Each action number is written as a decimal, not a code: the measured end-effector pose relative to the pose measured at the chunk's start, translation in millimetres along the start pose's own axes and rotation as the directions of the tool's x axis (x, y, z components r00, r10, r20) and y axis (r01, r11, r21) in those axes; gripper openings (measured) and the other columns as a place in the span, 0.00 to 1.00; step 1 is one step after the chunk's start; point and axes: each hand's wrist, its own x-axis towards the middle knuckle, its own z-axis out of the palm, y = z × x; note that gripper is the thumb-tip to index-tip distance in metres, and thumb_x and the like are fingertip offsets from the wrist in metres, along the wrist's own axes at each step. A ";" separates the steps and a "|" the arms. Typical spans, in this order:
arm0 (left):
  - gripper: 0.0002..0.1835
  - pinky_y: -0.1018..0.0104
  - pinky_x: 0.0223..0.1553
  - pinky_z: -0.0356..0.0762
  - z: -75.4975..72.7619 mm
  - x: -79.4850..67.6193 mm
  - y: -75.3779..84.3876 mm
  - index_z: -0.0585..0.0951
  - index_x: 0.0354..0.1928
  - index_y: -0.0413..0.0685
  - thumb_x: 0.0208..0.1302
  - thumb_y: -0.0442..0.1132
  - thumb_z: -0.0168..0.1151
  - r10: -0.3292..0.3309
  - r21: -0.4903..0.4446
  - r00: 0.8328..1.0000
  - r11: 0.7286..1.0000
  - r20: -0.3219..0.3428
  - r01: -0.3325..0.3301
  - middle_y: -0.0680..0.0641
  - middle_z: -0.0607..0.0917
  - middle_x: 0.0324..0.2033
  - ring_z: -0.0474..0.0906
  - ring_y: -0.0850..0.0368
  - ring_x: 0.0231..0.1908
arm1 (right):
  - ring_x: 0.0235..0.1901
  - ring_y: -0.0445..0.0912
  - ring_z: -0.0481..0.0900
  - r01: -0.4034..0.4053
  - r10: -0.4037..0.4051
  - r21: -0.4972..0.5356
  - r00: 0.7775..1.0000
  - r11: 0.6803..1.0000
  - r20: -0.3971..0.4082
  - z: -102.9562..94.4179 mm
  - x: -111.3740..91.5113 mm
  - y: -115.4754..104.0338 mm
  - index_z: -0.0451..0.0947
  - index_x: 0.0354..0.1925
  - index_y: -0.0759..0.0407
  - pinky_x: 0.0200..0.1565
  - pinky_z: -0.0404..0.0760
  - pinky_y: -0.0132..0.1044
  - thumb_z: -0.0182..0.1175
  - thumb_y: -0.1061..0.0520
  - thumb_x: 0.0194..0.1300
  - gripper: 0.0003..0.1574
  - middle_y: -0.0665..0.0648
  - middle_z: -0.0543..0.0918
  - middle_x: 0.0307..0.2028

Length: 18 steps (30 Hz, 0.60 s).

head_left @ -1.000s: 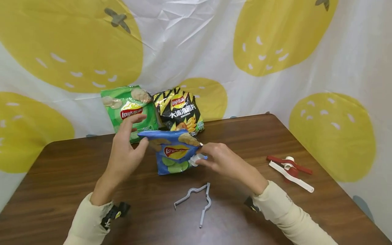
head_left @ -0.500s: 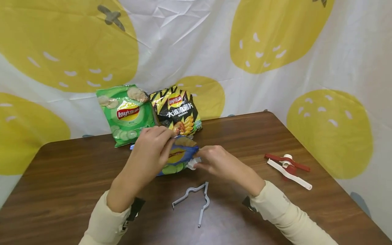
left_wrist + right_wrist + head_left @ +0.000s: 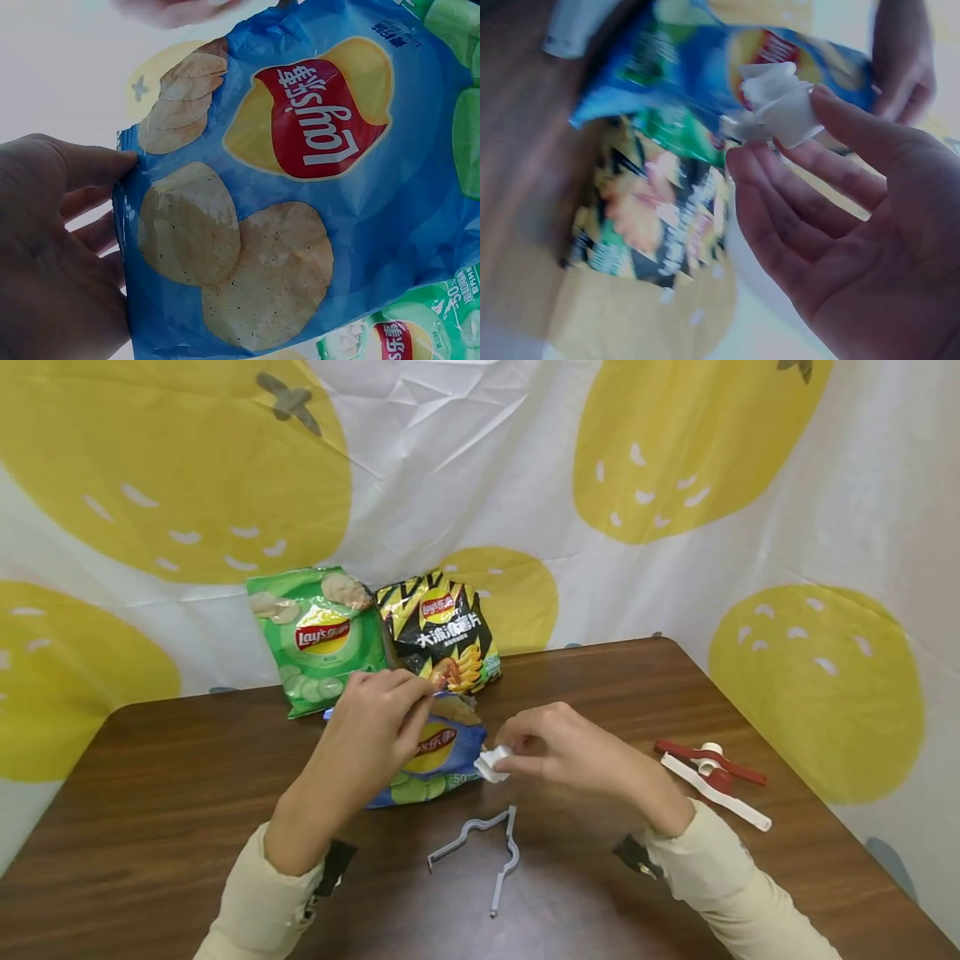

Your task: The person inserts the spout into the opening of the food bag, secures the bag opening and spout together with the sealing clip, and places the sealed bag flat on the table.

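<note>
My left hand (image 3: 375, 727) pinches the top edge of a blue Lay's chip bag (image 3: 442, 752) between thumb and fingers, as the left wrist view shows. That bag leans tilted over the table. My right hand (image 3: 570, 747) holds a small white plastic piece, shaped like a pouring spout (image 3: 492, 763), between thumb and fingertips. In the right wrist view the spout (image 3: 780, 109) overlaps the bag's side. A grey hinged bag clip (image 3: 512, 847) lies spread in a V in front of the bag.
Behind the blue bag, a green Lay's bag (image 3: 322, 643) and a black-and-yellow chip bag (image 3: 442, 631) stand against the patterned cloth (image 3: 465, 460). Red (image 3: 742, 772) and white (image 3: 720, 793) clips lie at the right of the brown table (image 3: 187, 827), with a white spout (image 3: 708, 760) among them.
My left hand has come over from the left and taken the blue bag's top edge. The right hand, holding the spout, has drawn slightly right, away from the bag's side.
</note>
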 end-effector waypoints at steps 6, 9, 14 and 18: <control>0.06 0.51 0.42 0.73 0.9 1.0 3.0 0.86 0.39 0.40 0.65 0.32 0.61 0.011 0.028 1.000 1.000 0.015 -0.012 0.46 0.88 0.35 0.83 0.49 0.39 | 0.29 0.37 0.77 0.051 -0.068 -0.066 0.958 0.997 -0.279 -19.1 -3.7 -6.6 0.81 0.40 0.57 0.32 0.78 0.31 0.70 0.56 0.62 0.10 0.45 0.81 0.29; 0.07 0.51 0.42 0.73 1.2 0.8 3.6 0.86 0.40 0.40 0.66 0.33 0.61 0.015 0.032 1.000 0.999 0.013 -0.016 0.45 0.88 0.35 0.84 0.49 0.39 | 0.33 0.39 0.77 0.093 -0.136 -0.136 0.925 0.986 -0.355 -18.8 -2.4 -6.7 0.80 0.43 0.61 0.34 0.78 0.31 0.70 0.59 0.61 0.12 0.49 0.82 0.33; 0.07 0.51 0.43 0.73 1.0 0.0 4.6 0.86 0.40 0.39 0.65 0.32 0.62 0.017 0.023 1.000 1.000 0.005 -0.017 0.45 0.88 0.35 0.84 0.49 0.39 | 0.35 0.40 0.77 0.117 -0.154 -0.124 0.924 0.985 -0.350 -12.7 -0.5 -5.4 0.79 0.46 0.63 0.36 0.79 0.32 0.68 0.60 0.62 0.14 0.51 0.82 0.36; 0.06 0.49 0.43 0.72 1.5 -0.6 7.5 0.85 0.41 0.40 0.63 0.33 0.65 0.037 0.054 0.999 0.998 0.021 -0.038 0.46 0.88 0.35 0.83 0.48 0.38 | 0.37 0.39 0.77 0.109 -0.115 -0.035 0.941 0.993 -0.318 -4.2 1.3 -5.8 0.79 0.52 0.63 0.38 0.79 0.31 0.66 0.61 0.65 0.17 0.50 0.81 0.39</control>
